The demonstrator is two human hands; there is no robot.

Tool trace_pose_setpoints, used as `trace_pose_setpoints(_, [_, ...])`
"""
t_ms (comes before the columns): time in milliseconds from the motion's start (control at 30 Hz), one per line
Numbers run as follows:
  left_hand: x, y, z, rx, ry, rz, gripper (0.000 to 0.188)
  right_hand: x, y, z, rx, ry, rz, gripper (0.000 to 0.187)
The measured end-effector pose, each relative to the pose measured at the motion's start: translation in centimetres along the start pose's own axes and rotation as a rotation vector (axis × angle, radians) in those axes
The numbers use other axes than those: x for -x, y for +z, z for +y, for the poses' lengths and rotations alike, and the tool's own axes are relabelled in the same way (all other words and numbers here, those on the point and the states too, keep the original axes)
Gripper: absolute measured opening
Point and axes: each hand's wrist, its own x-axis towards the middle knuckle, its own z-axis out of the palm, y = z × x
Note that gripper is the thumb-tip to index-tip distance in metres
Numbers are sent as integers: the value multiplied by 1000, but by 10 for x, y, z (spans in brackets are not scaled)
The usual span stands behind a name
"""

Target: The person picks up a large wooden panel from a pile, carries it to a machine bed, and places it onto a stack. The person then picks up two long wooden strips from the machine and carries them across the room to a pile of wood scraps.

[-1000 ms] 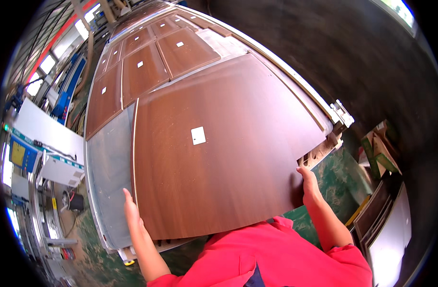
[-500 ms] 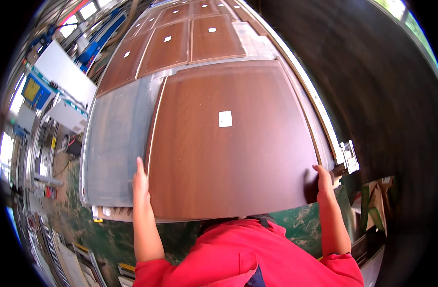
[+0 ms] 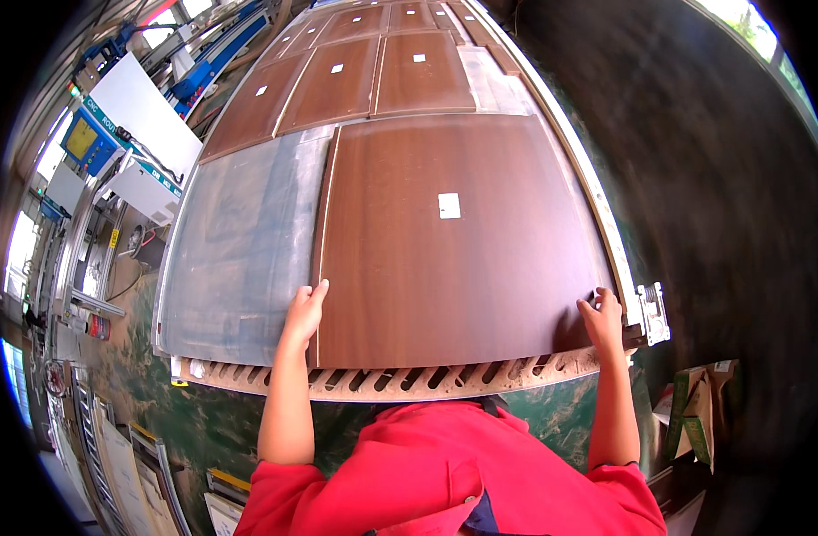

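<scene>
Placing/lining-up step, I'd judge: the big brown panel [image 3: 418, 286] lies flat on the front R part of the tabletop [image 3: 235, 259], white label [image 3: 449, 205] facing up. Its near edge sits just behind the slotted strip [image 3: 373, 384] along the tabletop's front; its R edge runs beside the long rail [image 3: 597, 196] on the tabletop's R edge. My L hand [image 3: 304, 314] is at the panel's L edge, thumb up, fingers bent; can't tell if they grip or just rest. My R hand [image 3: 605, 319] is by the R edge, nr the tabletop's front R corner, fingers part-curled; can't tell if they touch. More brown panels [image 3: 333, 89] lie twd the far end. Next move prob calls for small, even nudges from both sides to square it w/ the rail, w/o skewing it.
</scene>
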Motion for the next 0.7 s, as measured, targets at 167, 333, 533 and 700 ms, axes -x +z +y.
trace_pose_setpoints(167, [-11, 16, -9, -21, 0, 115, 72, 6, 6, 6, 4, -9, 49, 50])
trace_pose_setpoints(333, [-15, 23, -18, 80, 30, 127, 73, 7, 9, 26, -123, -26, 87, 45])
trace_pose_setpoints(533, [-7, 28, -8, 102, 11, 164, 64, 9, 17, 19, -75, -60, 125, 46])
trace_pose_setpoints(700, [-6, 34, -5, 156, 15, 178, 62, 10, 12, 15, -43, -21, 139, 48])
